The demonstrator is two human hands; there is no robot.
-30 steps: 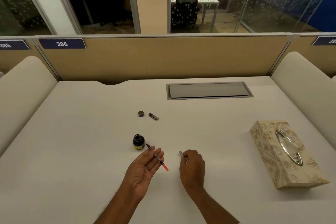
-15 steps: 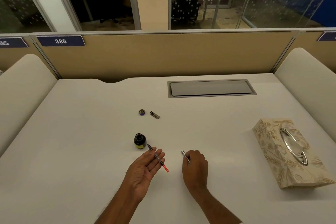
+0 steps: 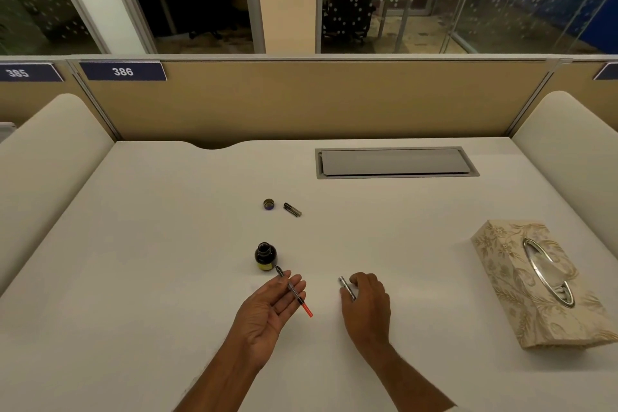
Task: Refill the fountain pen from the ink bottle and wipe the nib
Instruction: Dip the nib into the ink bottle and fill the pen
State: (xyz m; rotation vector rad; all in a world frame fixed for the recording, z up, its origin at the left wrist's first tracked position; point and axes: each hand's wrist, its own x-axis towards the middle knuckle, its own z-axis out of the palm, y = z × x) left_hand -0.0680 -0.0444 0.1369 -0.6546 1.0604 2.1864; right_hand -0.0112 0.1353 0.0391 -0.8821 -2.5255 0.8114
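A small dark ink bottle (image 3: 265, 255) stands uncapped on the white desk (image 3: 167, 244). My left hand (image 3: 267, 311) lies palm up just below it, fingers spread, with the pen's inner part (image 3: 294, 293) resting across the fingertips: nib end near the bottle, orange-red end pointing right and down. My right hand (image 3: 366, 303) rests on the desk to the right, fingers curled over the silver pen barrel (image 3: 346, 287), whose upper end sticks out. The bottle's cap (image 3: 268, 204) and a short dark pen cap (image 3: 292, 209) lie farther back.
A patterned tissue box (image 3: 521, 281) with an oval metal opening sits at the right. A grey cable hatch (image 3: 396, 162) is set into the desk at the back. Beige partitions and padded side panels enclose the desk.
Both hands and the pen parts keep nearly the same pose. Only the view has shifted slightly.
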